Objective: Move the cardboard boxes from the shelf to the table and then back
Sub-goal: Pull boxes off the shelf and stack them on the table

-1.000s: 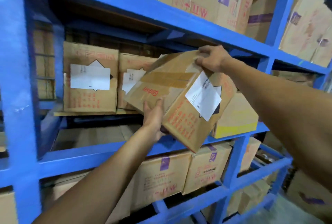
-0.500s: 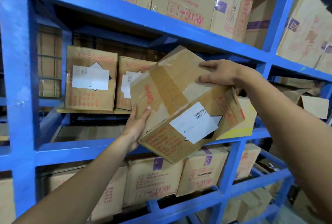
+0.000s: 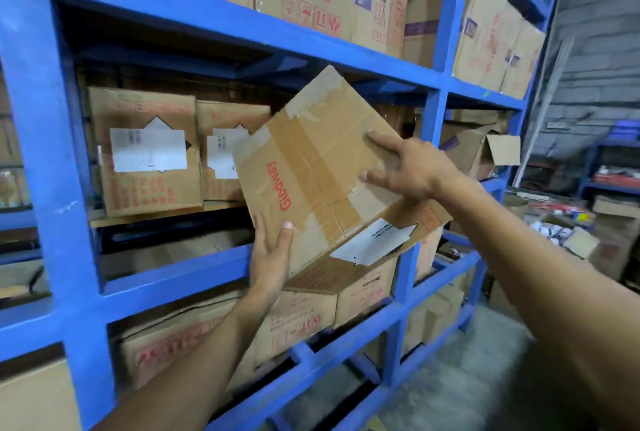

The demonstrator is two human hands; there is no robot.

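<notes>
1. Now the taped box (image 3: 322,167) hangs tilted in the air, just in front of the blue shelf (image 3: 173,275).
2. Left hand (image 3: 270,257) cups its lower corner, thumb on the top face, fingers underneath.
3. Right hand (image 3: 408,167) lies flat on top, fingers straight and spread.
4. Two labelled boxes (image 3: 145,150) sit behind on the middle level.
</notes>
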